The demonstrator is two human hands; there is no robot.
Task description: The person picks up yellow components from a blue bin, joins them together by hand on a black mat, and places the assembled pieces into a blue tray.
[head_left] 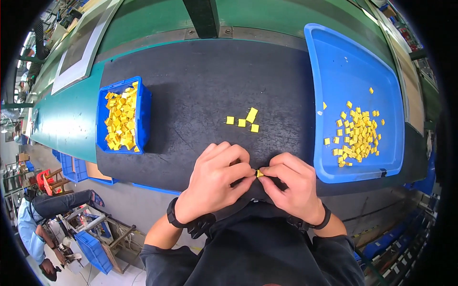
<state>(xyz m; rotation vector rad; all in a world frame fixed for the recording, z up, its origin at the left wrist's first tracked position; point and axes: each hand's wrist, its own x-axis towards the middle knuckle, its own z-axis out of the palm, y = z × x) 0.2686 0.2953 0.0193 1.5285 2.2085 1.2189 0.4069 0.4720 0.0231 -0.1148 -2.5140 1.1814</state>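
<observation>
Between the fingertips of both my hands is a small yellow box capacitor (259, 173), held close to the near edge of the black mat. My left hand (222, 174) pinches it from the left, with thumb and forefinger together. From the other side my right hand (291, 181) grips it in the same way. Fingers cover much of the piece. Just beyond my hands several loose yellow capacitors (255, 128) lie on the black mat (200, 86), some showing thin wire leads.
At the left stands a deep blue bin (147, 114) full of yellow capacitors. On the right, a wide shallow blue tray (329, 174) holds a scattered pile of them. A dark post (202, 19) rises at the far edge. A person in a blue shirt (31, 229) is at the lower left.
</observation>
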